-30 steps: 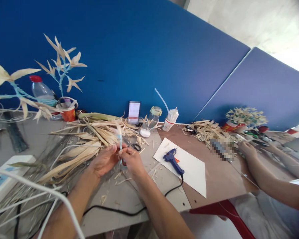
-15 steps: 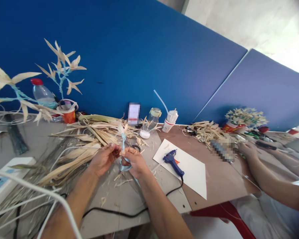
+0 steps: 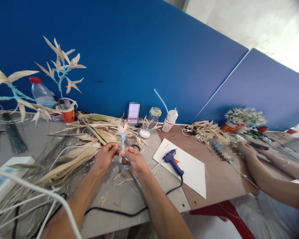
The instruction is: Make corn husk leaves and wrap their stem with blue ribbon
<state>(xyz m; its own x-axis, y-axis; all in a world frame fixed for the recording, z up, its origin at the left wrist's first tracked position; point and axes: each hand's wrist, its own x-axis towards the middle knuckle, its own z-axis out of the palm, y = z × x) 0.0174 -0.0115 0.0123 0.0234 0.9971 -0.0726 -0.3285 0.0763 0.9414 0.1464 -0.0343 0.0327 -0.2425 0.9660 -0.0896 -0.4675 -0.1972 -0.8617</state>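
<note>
A corn-husk flower with a stem wrapped in light blue tape stands upright between my hands. My right hand is closed, its thumb and forefinger pinching the lower stem. Close beside it, my left hand is closed in a pinch at the stem; what sits between its fingertips is too small to make out. Below the fingers shows a brown piece with a light blue loop, partly hidden by my right hand. A blue hot glue gun lies on a white sheet to the right.
Dried corn husks cover the left of the table, with thin wires and a white power strip. Behind stand a phone, a glass jar and cups. At right are a co-worker's hands. White cables cross the near left.
My left hand's fingertips have shifted slightly up and left, along the stem. My right hand keeps its pinch in nearly the same place. At right, the co-worker's hands have moved a little.
</note>
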